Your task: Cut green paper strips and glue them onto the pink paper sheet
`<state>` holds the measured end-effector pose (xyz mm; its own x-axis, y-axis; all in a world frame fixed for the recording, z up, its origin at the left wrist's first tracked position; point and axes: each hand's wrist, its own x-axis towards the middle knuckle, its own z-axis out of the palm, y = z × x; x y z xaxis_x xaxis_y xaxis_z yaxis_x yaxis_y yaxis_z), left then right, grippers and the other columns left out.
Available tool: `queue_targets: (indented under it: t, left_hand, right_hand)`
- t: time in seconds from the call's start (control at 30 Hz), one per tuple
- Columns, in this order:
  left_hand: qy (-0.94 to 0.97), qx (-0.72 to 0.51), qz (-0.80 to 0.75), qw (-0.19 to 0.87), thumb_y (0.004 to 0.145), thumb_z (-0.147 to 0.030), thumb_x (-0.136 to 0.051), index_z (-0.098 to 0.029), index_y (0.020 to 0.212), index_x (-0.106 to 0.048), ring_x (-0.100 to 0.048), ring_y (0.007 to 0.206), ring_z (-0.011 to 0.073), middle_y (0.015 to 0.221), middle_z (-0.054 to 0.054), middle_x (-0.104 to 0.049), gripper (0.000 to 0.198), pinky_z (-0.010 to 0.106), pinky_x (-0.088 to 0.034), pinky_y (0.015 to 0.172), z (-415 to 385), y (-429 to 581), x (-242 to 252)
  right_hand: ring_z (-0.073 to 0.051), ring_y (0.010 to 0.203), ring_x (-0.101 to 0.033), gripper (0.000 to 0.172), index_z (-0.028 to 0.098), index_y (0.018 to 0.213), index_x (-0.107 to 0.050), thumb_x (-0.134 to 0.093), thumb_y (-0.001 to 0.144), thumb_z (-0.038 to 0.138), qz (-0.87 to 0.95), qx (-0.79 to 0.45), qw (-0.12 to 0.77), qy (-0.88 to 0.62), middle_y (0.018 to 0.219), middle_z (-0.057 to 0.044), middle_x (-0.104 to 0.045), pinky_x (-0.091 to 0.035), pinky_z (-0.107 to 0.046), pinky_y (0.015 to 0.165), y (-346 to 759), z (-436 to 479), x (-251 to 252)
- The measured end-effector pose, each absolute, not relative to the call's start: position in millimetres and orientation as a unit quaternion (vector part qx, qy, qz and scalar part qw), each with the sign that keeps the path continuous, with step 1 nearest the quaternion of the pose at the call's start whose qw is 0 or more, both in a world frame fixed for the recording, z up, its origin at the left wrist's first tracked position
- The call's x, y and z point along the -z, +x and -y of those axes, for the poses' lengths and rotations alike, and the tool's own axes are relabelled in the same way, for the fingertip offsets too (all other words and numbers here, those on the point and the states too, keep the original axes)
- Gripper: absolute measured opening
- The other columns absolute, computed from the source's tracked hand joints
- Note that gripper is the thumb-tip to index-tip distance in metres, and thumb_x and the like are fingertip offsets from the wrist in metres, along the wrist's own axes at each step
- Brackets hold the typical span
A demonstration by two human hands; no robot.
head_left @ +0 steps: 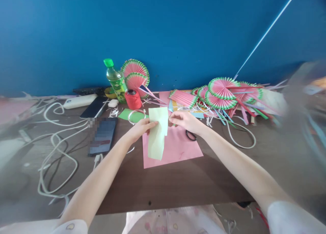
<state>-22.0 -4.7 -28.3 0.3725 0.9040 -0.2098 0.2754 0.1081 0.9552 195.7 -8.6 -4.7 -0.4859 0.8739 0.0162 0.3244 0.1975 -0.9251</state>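
Observation:
A pale yellow-green paper strip [157, 134] is held up above a pink paper sheet [175, 149] lying on the brown table [178, 183]. My left hand [141, 129] pinches the strip's left edge near its top. My right hand [184, 121] pinches its upper right corner. The strip hangs down and curls slightly at its lower end. Both hands are closed on the paper.
A phone [102, 135] lies left of the pink sheet, among white cables [58, 149]. Behind stand a green bottle [115, 79], a red thread spool [132, 99], a clear tape ring [136, 116] and pink-green pleated paper fans [221, 91]. A black hair tie [191, 135] lies by my right wrist.

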Motion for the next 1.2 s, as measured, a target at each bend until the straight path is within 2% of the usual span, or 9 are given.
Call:
queue_targets:
  t: [0.23, 0.3, 0.4, 0.6, 0.8, 0.9, 0.97, 1.1, 1.2]
  left_hand:
    - [0.572, -0.316, -0.540, 0.530, 0.064, -0.051, -0.059, -0.013, 0.079, -0.058, -0.059, 0.067, 0.0195, 0.071, 0.005, -0.062, 0.041, 0.030, -0.044, 0.061, -4, -41, 25]
    - [0.622, -0.299, -0.574, 0.441, 0.071, -0.049, -0.050, -0.013, 0.084, -0.058, -0.060, 0.075, 0.0222, 0.080, 0.006, -0.064, 0.039, 0.032, -0.045, 0.066, -11, -47, 19]
    - [0.702, -0.181, -0.662, 0.192, 0.080, -0.040, -0.040, -0.012, 0.083, -0.057, -0.060, 0.082, 0.0266, 0.084, 0.011, -0.064, 0.033, 0.034, -0.043, 0.070, -25, -52, 9]
    - [0.758, 0.026, -0.650, 0.045, 0.082, -0.034, -0.041, -0.012, 0.108, -0.049, -0.059, 0.092, 0.0310, 0.099, 0.017, -0.062, 0.035, 0.034, -0.042, 0.071, -44, -53, -2]
    - [0.769, -0.059, -0.624, -0.127, 0.074, -0.026, -0.056, -0.009, 0.124, -0.040, -0.044, 0.110, 0.0371, 0.118, 0.021, -0.049, 0.056, 0.044, -0.035, 0.087, -34, -44, -2]
    - [0.776, -0.161, -0.606, -0.070, 0.080, -0.021, -0.046, -0.015, 0.118, -0.049, -0.045, 0.110, 0.0328, 0.116, 0.017, -0.052, 0.039, 0.043, -0.035, 0.088, -21, -28, -3]
    - [0.803, -0.198, -0.558, 0.063, 0.082, -0.024, -0.043, -0.018, 0.098, -0.061, -0.054, 0.097, 0.0261, 0.100, 0.010, -0.062, 0.025, 0.037, -0.037, 0.086, -10, -15, 0]
    - [0.790, -0.195, -0.486, 0.319, 0.081, -0.031, -0.043, -0.020, 0.088, -0.062, -0.059, 0.081, 0.0190, 0.088, 0.003, -0.066, 0.023, 0.028, -0.041, 0.075, 9, 7, 11]
    - [0.778, -0.177, -0.482, 0.363, 0.077, -0.033, -0.048, -0.019, 0.081, -0.062, -0.059, 0.080, 0.0194, 0.085, 0.003, -0.066, 0.019, 0.028, -0.041, 0.073, 15, 14, 18]
  right_hand:
    - [-0.012, 0.065, -0.057, 0.016, 0.016, 0.070, -0.055, -0.050, 0.079, 0.028, 0.748, -0.433, 0.240, -0.442, 0.070, -0.002, -0.064, -0.042, -0.026, 0.064, 219, 3, 0]
    - [-0.012, 0.062, -0.057, 0.017, 0.016, 0.070, -0.055, -0.049, 0.079, 0.029, 0.758, -0.421, 0.218, -0.447, 0.071, -0.003, -0.064, -0.041, -0.026, 0.060, 224, 4, 0]
    - [-0.013, 0.061, -0.060, 0.014, 0.017, 0.072, -0.055, -0.049, 0.078, 0.029, 0.761, -0.410, 0.188, -0.466, 0.069, -0.003, -0.064, -0.042, -0.025, 0.058, 227, 4, 4]
    - [-0.014, 0.064, -0.063, 0.010, 0.016, 0.075, -0.060, -0.051, 0.073, 0.020, 0.778, -0.379, 0.145, -0.479, 0.070, -0.002, -0.066, -0.046, -0.025, 0.064, 230, 3, 16]
    - [-0.015, 0.064, -0.062, 0.012, 0.017, 0.071, -0.062, -0.050, 0.072, 0.020, 0.793, -0.372, 0.114, -0.469, 0.068, -0.002, -0.066, -0.046, -0.026, 0.064, 230, 4, 10]
    - [-0.015, 0.064, -0.062, 0.012, 0.017, 0.071, -0.062, -0.051, 0.071, 0.019, 0.784, -0.396, 0.117, -0.463, 0.070, -0.003, -0.067, -0.046, -0.026, 0.063, 223, 6, 7]
    - [-0.015, 0.063, -0.061, 0.013, 0.017, 0.072, -0.062, -0.049, 0.071, 0.018, 0.789, -0.393, 0.114, -0.457, 0.069, -0.003, -0.066, -0.045, -0.025, 0.060, 217, 6, 7]
    - [-0.014, 0.063, -0.058, 0.015, 0.018, 0.070, -0.059, -0.045, 0.071, 0.016, 0.823, -0.362, 0.101, -0.427, 0.068, -0.001, -0.063, -0.041, -0.024, 0.061, 205, 3, 11]
    - [-0.014, 0.064, -0.056, 0.013, 0.019, 0.070, -0.057, -0.045, 0.071, 0.017, 0.839, -0.339, 0.086, -0.416, 0.069, -0.001, -0.062, -0.038, -0.025, 0.061, 199, 3, 13]
